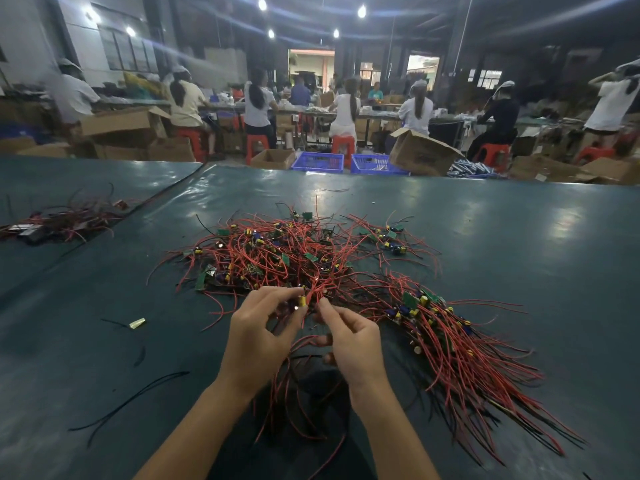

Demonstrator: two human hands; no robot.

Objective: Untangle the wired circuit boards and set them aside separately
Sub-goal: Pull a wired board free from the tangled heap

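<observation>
Pinching board [302, 301], left hand [259, 337], right hand [353, 348] pinching wires [316, 289], tangle [277, 254] just beyond

Left hand [258, 337] and right hand [355, 348] are bare, slim-fingered; both forearms [194, 427] are bare, unsleeved.

the tangled heap [277, 258] lies in the middle of the table [519, 237]. at its near edge the left hand [259, 337] and right hand [353, 344] pinch it, side by side. a second bundle [450, 334] lies to their right, a smaller heap [59, 220] far left.
</observation>
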